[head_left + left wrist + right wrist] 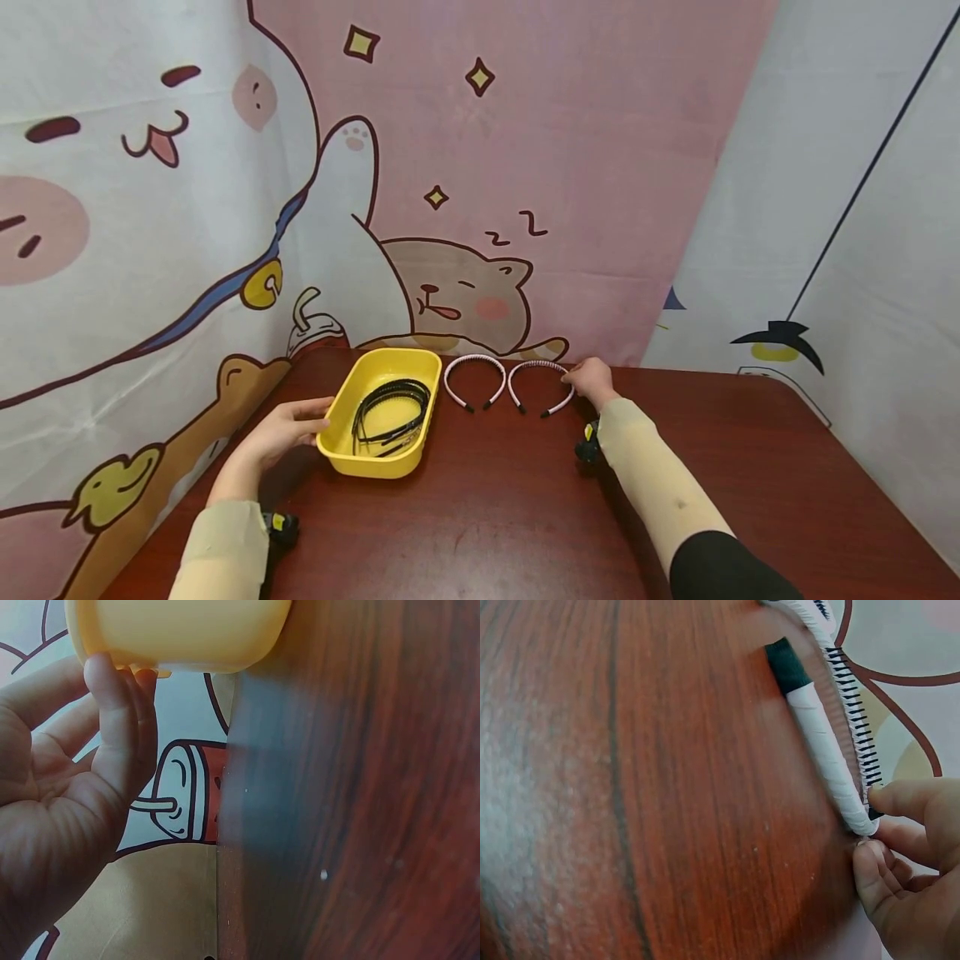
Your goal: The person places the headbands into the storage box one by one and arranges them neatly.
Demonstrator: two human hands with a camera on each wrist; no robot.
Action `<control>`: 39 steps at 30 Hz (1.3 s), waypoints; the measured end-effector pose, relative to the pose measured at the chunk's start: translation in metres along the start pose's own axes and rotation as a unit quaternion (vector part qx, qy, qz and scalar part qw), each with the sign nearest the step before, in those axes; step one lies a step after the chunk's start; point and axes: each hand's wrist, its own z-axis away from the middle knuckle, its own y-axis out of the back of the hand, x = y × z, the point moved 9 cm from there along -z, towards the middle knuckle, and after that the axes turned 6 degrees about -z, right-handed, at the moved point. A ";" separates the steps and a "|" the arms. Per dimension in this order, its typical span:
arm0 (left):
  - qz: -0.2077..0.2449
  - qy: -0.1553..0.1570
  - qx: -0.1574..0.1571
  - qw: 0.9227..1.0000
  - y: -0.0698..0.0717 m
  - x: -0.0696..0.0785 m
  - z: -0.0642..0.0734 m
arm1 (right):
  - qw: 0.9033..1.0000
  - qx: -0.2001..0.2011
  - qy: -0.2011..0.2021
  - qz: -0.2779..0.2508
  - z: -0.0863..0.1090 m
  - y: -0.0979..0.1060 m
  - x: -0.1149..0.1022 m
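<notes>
Table (480, 517): right hand (594, 383) seemingly pinches headband (829, 754).

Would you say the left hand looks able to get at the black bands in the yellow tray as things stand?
Probably yes: the left hand touches the yellow tray, whose top is open, and nothing covers the black bands.

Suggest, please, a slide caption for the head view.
Left hand holds a yellow tray of black bands; right hand pinches one of two pale headbands.

Two letters "Z" (532, 223) stand printed above a sleeping cartoon animal (465, 292) on a pink backdrop (600, 167). The right-hand letter is larger and higher.
</notes>
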 end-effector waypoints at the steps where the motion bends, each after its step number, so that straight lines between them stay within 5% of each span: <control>1: 0.000 0.000 -0.001 1.000 0.000 0.000 0.000 | 1.000 0.002 -0.003 -0.004 0.000 0.001 0.001; 7: 0.000 -0.001 -0.003 1.000 -0.001 0.001 0.001 | 0.994 -0.005 -0.051 -0.093 -0.002 0.000 0.012; 15: 0.001 -0.003 0.001 1.000 0.000 0.000 0.000 | 0.967 -0.026 -0.110 -0.227 0.001 -0.005 0.020; 32: -0.004 0.011 -0.002 1.000 -0.002 -0.002 0.000 | 0.954 -0.035 -0.103 -0.279 0.007 0.004 0.022; 39: -0.001 0.005 -0.002 1.000 -0.002 -0.002 0.001 | 0.955 -0.026 -0.100 -0.277 0.008 0.009 0.022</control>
